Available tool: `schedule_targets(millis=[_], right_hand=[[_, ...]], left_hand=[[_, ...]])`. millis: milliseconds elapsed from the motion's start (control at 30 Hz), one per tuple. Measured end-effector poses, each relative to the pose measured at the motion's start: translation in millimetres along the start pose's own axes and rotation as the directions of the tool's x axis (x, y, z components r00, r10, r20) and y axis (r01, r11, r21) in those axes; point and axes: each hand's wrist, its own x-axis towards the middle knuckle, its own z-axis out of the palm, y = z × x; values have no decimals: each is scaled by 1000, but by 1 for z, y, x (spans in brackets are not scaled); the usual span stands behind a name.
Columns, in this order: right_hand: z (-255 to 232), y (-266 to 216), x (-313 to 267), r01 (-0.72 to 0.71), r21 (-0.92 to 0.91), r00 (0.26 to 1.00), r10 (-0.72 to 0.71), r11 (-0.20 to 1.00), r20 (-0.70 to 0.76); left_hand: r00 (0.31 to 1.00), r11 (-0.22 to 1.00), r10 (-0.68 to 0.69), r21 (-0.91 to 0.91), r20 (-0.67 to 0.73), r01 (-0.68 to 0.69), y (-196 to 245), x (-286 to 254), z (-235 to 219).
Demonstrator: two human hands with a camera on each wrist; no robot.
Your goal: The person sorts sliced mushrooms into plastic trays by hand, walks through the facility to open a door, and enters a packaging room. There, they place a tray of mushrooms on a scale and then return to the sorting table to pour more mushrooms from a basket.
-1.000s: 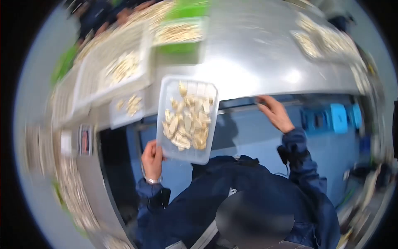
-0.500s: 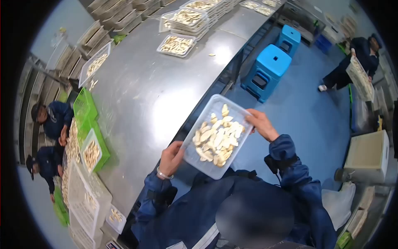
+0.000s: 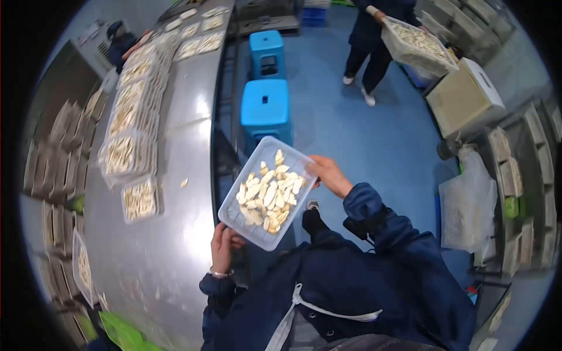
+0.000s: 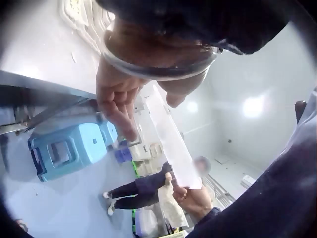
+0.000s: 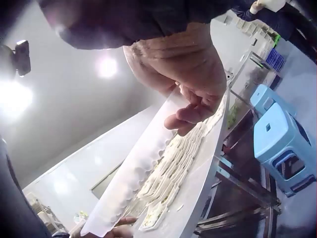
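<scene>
A translucent plastic tray [image 3: 234,202] carries pale, brown-edged slices [image 3: 269,198] that look like mushroom. My right hand [image 3: 332,175] grips its upper right edge, thumb over the rim and fingers beneath. My left hand [image 3: 223,251] is at the lower left corner of the tray, partly under it in the head view. The left wrist view shows the tray [image 4: 171,141] edge-on, with the left thumb close to one face and loosely extended fingers [image 4: 119,111] apart on the other side. In the right wrist view, the curled right fingers [image 5: 187,119] are at the upper end of the tray.
On the left, a steel table [image 3: 175,263] bears stacked trays [image 3: 126,140] and a single filled tray [image 3: 140,200]. Blue stools [image 3: 266,104] stand beside it. Ahead, a person carries a white crate [image 3: 418,45] of pale pieces. Shelving [image 3: 527,193] lines the right.
My right hand has come from empty to gripping the tray, which the left hand held alone at first. The left hand's grip has loosened. My view has swung right, towards the stools and aisle.
</scene>
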Motion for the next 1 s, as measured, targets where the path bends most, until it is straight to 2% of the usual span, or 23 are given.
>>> schedule_targets(millis=[100,133,200,233,267,300,333,400,433,467,500,533,567,600,633,667,733,767,867,900,1000], right_hand=[[-7,-4,6,-24,2,998,24,1000,56],[-7,0,5,-10,1,1000,10,1000,-11],[-3,10,-4,11,-19,998,-12,1000,-58],[-7,7,-4,31,-38,997,-33,999,-65],[-23,1,-2,2,-125,999,-8,992,-49],[-24,-7,-19,5,-166,998,-14,986,-55],[-20,-16,-37,-26,-135,999,21,991,-36],[-7,-14,-73,-92,-183,995,96,979,12],[11,-15,-101,-108,-209,994,113,972,12],[-52,-24,-39,-195,-122,977,203,973,61],[-64,-2,-28,-233,-83,970,238,969,58],[-67,-4,-25,-243,-71,968,246,967,37],[-67,-4,-31,-220,-75,971,226,972,76],[-63,-11,-31,-194,-75,974,201,978,104],[-57,-18,-32,-165,-71,976,173,984,132],[-51,-27,-33,-147,-92,979,158,985,128],[-42,-47,-39,-132,-136,983,147,982,107],[-39,-51,-40,-113,-131,986,127,985,105],[-36,-51,-43,-75,-152,989,92,986,111],[-38,-49,-41,-64,-160,990,82,985,110],[-38,-50,-42,-35,-181,993,55,983,106]], left_hand=[[998,998,-53,-45,-30,52,-6,16,-12],[994,995,-83,-54,-74,79,-8,7,-20],[991,1000,-15,2,-135,16,-27,-6,-40],[988,996,-9,-86,-154,-5,-39,-4,-56],[964,994,-70,-101,-258,45,-38,-13,-50],[938,977,-140,-195,-316,80,-55,-40,-56],[878,961,-232,-240,-420,139,-72,-68,-64],[743,953,-290,-251,-603,169,-110,-141,-95],[701,968,-248,-193,-669,158,-139,-185,-118],[652,955,-283,-142,-704,260,-89,-139,-96],[629,953,-247,-67,-737,295,-95,-145,-99],[627,953,-206,-9,-751,301,-93,-146,-103],[659,930,-120,147,-742,336,-104,-151,-104],[702,883,-36,306,-711,355,-98,-148,-104],[711,893,38,343,-702,291,-85,-146,-89],[719,818,132,485,-683,310,-80,-140,-82],[745,724,212,614,-633,315,-78,-127,-72],[760,702,208,635,-616,323,-84,-119,-74],[795,563,328,781,-511,270,-88,-108,-70],[811,571,267,764,-520,301,-85,-110,-66],[859,519,231,805,-457,288,-87,-125,-58]])
